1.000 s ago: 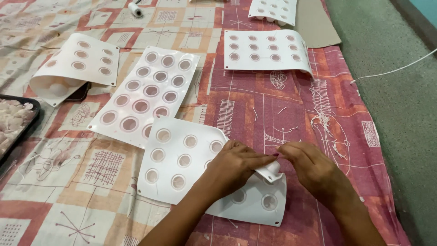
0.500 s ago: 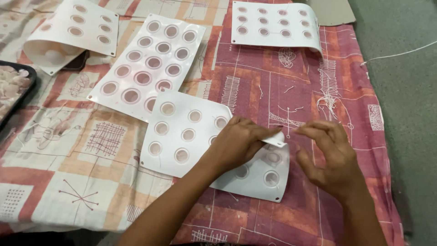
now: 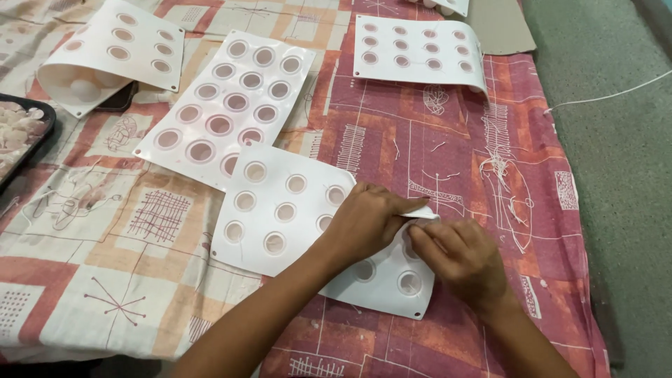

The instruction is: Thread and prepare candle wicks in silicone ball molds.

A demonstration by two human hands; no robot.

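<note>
A white flexible mould sheet (image 3: 280, 210) with round cavities lies on the patterned cloth in front of me. My left hand (image 3: 367, 220) pinches its folded-up far right corner and presses on the sheet. Just to the right, my right hand (image 3: 458, 260) rests on the same sheet with its fingers curled under the lifted corner. What the fingertips grip there is hidden.
Three more white mould sheets lie beyond: a large one (image 3: 227, 105), a curled one (image 3: 115, 52) at far left, another (image 3: 416, 52) at the back. A dark tray (image 3: 24, 143) of pale pieces sits at left. White thread scraps (image 3: 504, 178) and a string (image 3: 602, 87) lie right.
My right hand has come down from open in the air onto the sheet beneath the lifted corner. My left hand keeps its hold on the corner.
</note>
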